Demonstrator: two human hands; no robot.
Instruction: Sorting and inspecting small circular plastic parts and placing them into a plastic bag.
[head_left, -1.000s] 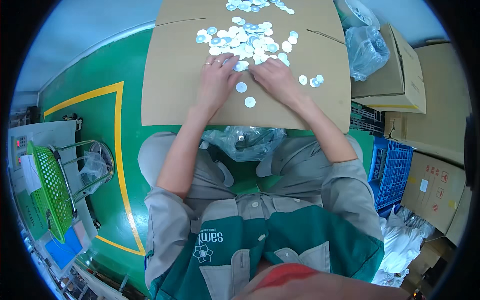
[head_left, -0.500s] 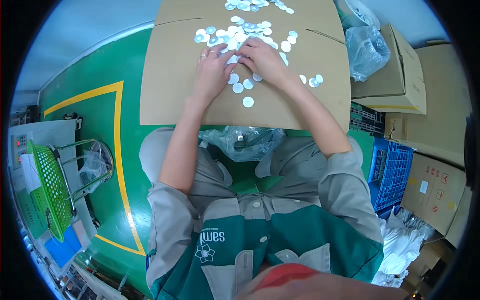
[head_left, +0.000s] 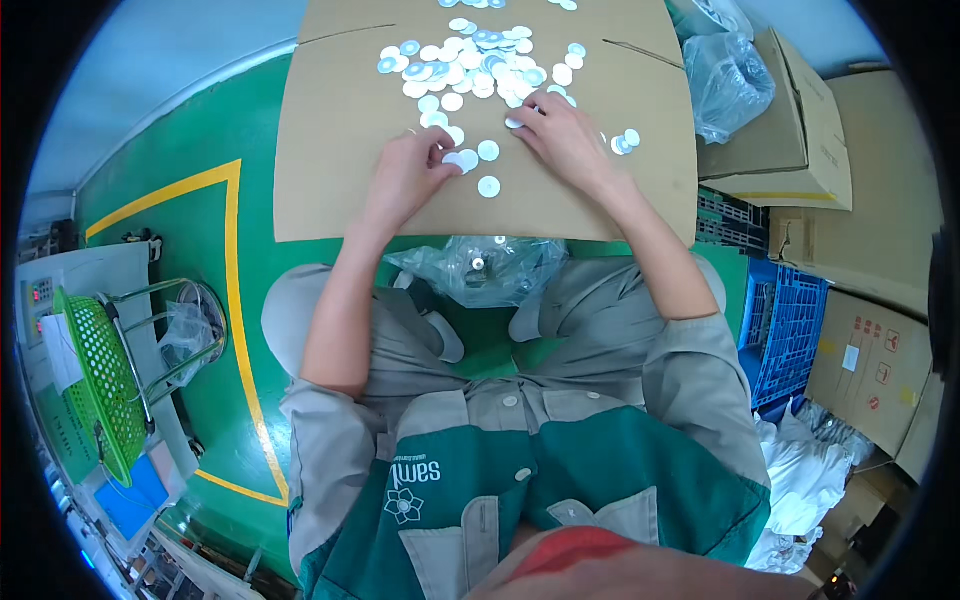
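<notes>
Small flat round discs, white and pale blue, lie in a loose pile [head_left: 470, 70] on a brown cardboard sheet [head_left: 330, 190]. My left hand [head_left: 408, 172] is at the near left of the pile, thumb and fingertips closed on a white disc [head_left: 453, 161] at the cardboard. Just beside that are two more discs, one of them a pale disc [head_left: 488, 150]. Right of the pile's near edge, my right hand [head_left: 562, 138] pinches another disc [head_left: 514, 122], partly covered by its fingers. A single disc [head_left: 489, 187] lies nearer to me, between the hands.
A few discs [head_left: 625, 142] lie apart beyond my right wrist. Cartons [head_left: 760, 140] and a plastic bag [head_left: 730, 85] stand at the right, above a blue plastic crate [head_left: 790, 330]. A clear bag [head_left: 490, 270] hangs below the cardboard's near edge. At left is a green basket [head_left: 100, 380].
My hands have drawn apart from the pile's near edge, the left toward me and leftward, the right to the right. The view has shifted slightly.
</notes>
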